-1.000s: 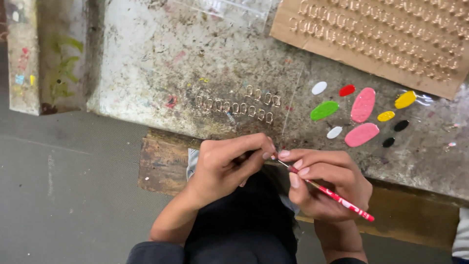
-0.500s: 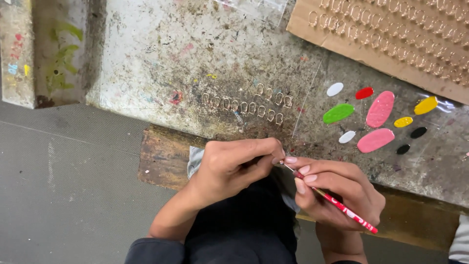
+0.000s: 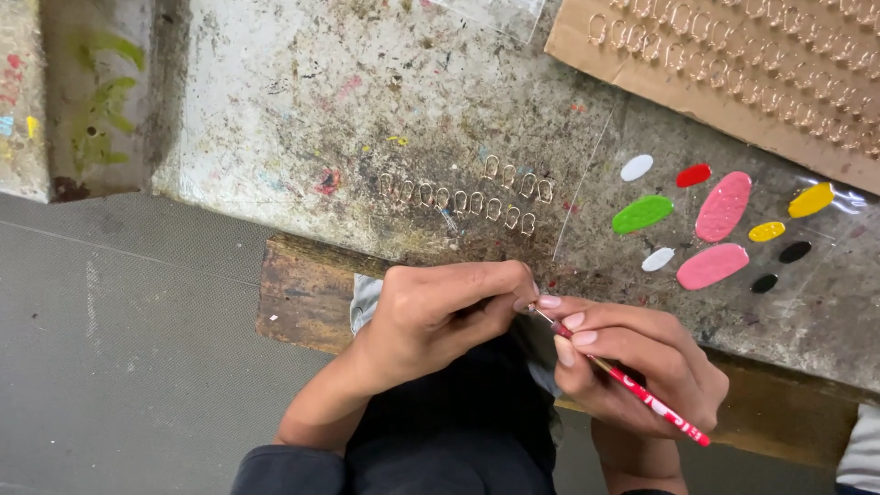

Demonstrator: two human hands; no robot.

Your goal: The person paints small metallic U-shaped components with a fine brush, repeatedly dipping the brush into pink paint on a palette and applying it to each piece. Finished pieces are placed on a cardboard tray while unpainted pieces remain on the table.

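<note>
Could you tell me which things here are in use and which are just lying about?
In use:
left hand, pinching something too small to tell
right hand
red paintbrush

Lying about:
paint blobs
small clear pieces
cardboard sheet

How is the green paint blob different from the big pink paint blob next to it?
The green paint blob is smaller; the big pink paint blob is longer and wider. The green one lies nearly flat across, tilted a little; the pink one stands more upright. The green looks smooth, the pink looks speckled. Both are oval dabs on the same stained worktable.
</note>
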